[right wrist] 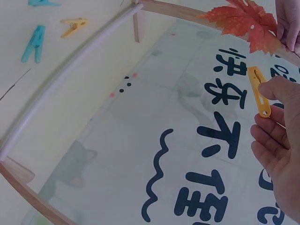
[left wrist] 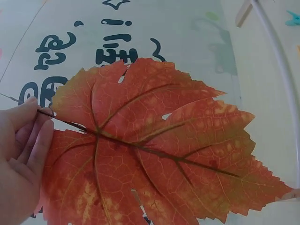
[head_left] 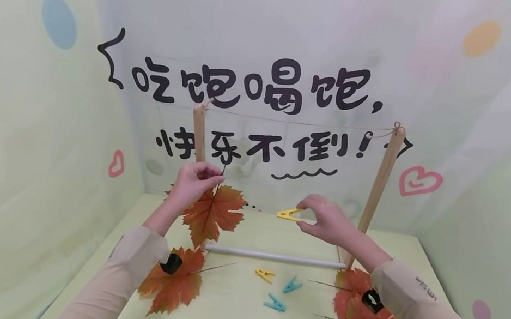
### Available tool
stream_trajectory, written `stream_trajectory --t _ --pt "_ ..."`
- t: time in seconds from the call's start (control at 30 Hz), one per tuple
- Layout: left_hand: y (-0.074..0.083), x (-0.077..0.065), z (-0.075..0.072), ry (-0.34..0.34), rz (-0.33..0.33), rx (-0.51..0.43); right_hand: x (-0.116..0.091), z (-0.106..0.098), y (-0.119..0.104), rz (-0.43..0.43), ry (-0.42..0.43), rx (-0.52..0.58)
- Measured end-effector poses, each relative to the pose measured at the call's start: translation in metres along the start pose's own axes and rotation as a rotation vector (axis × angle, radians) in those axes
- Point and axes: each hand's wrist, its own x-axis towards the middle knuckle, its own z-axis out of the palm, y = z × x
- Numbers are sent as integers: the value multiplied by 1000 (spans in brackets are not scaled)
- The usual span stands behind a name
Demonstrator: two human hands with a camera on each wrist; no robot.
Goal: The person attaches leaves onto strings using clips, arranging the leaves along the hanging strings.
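Left hand: its grip is pinching the dark stem of a red-orange leaf (head_left: 212,214), which is hanging tip-down at the left; the left hand (head_left: 196,179) is sitting above it.
Right hand: the right hand (head_left: 326,219) is pinching a yellow clothespin (head_left: 289,213) by its handles, nose pointing left.
Step in hand: leaf and clothespin are apparently being readied for clipping, both hanging below the string (head_left: 291,122).
Next move: probably calling for lifting the stem to the string and squeezing the handles.
Counter: on the counter (head_left: 222,314), three loose clothespins (head_left: 275,302) are lying near-centre.
Views: left wrist is revealing leaf veins; head alone is showing both posts' tops.
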Motion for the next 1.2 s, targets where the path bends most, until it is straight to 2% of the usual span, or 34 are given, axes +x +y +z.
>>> stream_trajectory --t 0.37,0.6,0.83,1.07,1.2 --pt "22 13 2 65 48 -13 34 -35 -12 -41 50 -2" --pt "36 17 1 71 8 -74 55 -50 -21 -64 92 -2" --pt "44 25 3 114 -7 -169 73 -61 -28 -28 113 8" --pt "50 34 13 220 7 -214 88 -69 -33 4 120 1" --pt "53 38 16 269 -11 -270 97 -72 -38 15 136 6"
